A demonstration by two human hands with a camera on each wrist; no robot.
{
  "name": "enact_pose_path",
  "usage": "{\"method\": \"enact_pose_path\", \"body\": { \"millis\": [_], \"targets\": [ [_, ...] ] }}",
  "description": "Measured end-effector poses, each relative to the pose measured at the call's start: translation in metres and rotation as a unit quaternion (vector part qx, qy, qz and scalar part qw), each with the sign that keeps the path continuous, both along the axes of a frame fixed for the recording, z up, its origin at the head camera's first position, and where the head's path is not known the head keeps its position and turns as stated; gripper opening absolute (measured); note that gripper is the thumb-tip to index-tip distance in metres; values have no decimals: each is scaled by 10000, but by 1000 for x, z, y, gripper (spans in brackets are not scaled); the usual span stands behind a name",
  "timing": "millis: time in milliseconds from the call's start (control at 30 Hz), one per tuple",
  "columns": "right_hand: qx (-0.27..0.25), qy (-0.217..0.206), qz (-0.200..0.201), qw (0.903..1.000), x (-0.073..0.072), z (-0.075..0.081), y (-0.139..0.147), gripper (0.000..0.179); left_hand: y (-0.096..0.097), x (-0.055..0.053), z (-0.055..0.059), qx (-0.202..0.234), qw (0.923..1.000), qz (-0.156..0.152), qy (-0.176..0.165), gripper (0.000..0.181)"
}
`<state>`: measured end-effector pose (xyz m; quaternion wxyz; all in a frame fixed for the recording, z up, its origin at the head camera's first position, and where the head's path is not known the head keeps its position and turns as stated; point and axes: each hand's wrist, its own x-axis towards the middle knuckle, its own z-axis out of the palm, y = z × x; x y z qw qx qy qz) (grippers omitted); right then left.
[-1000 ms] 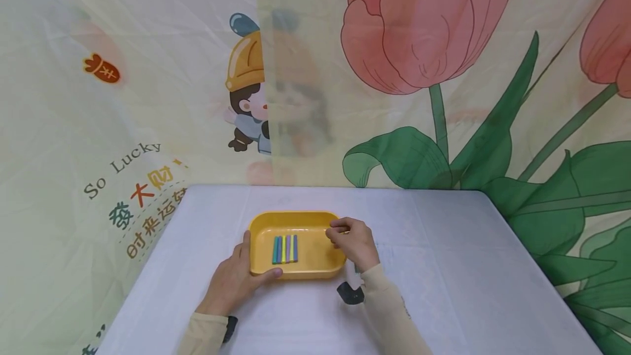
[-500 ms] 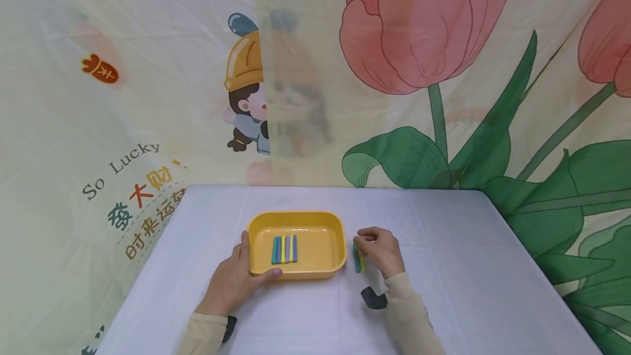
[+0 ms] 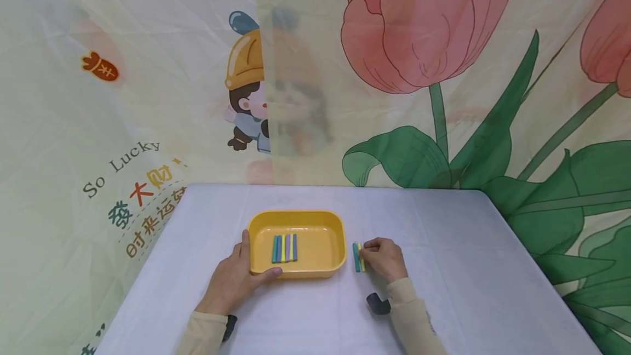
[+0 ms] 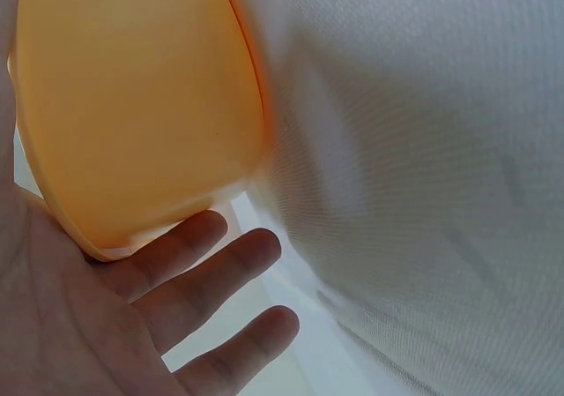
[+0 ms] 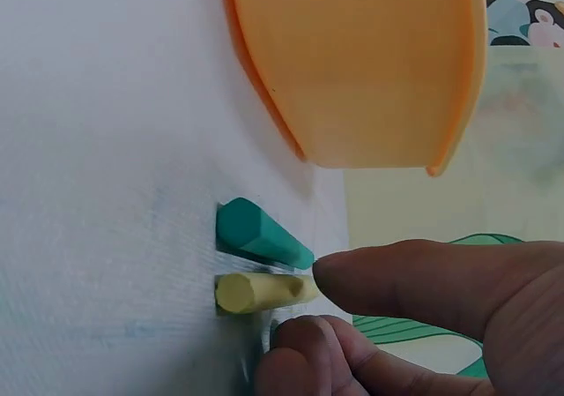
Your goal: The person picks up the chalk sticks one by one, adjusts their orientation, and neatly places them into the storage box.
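Observation:
A yellow tray point(image 3: 315, 274) stands on the white-covered table, with a row of several coloured sticks point(image 3: 284, 248) lying in its left half. My left hand point(image 3: 230, 282) holds the tray's near left corner, thumb along the front rim and index finger up the left side. The other fingers point(image 4: 207, 295) are spread beside the tray wall. Right of the tray lie a teal six-sided stick point(image 5: 256, 230) and a pale yellow stick point(image 5: 251, 293), side by side. My right hand point(image 3: 386, 259) pinches the far end of the yellow stick between thumb and curled fingers.
The tray's right wall point(image 5: 361, 70) rises close beside the two loose sticks. White cloth point(image 3: 468, 284) covers the table. Behind it hangs a printed curtain point(image 3: 305, 169). A black wrist strap part point(image 3: 378, 304) sticks out beside the right sleeve.
My right hand has moved from above the tray's right rim, rightward and toward me, down to the loose yellow stick. The left hand and tray have stayed put.

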<state>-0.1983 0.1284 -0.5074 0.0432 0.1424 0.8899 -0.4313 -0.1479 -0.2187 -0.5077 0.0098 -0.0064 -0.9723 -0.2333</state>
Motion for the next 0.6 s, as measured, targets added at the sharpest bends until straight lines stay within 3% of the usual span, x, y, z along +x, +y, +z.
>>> {"method": "enact_pose_path", "body": {
  "millis": [600],
  "targets": [
    [478, 133, 117, 9987, -2, -5, -7, 21, -1, 0, -1, -5, 10000, 8, -45, 137]
  ]
}}
